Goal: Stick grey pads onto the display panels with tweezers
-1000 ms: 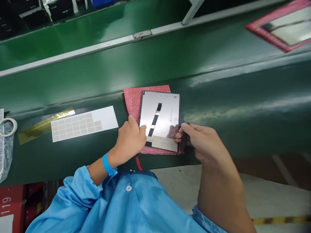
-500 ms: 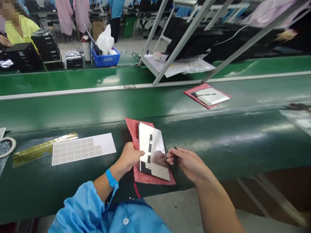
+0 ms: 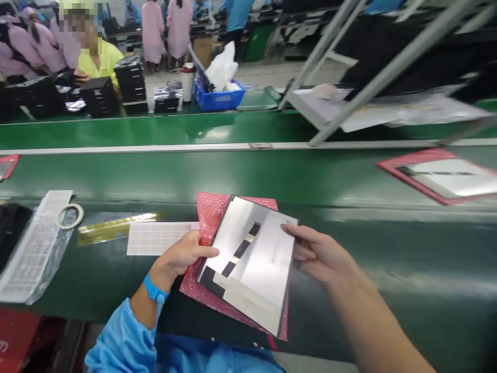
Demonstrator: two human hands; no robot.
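A single camera on the person's head looks forward and down across a green worktop [image 3: 116, 290], close above the left hand [image 3: 182, 256] and right hand [image 3: 322, 254] near the lower middle, while the upper part reaches far over a green belt [image 3: 155, 171] to distant workers

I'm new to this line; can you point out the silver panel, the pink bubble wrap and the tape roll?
silver panel [image 3: 267, 259]: head view, bare reflective face.
pink bubble wrap [image 3: 207, 212]: head view, upper left corner.
tape roll [image 3: 70, 215]: head view, ring's rim.

Both hands [image 3: 186, 255] [image 3: 318, 254] raised, fingers curled, gripping.
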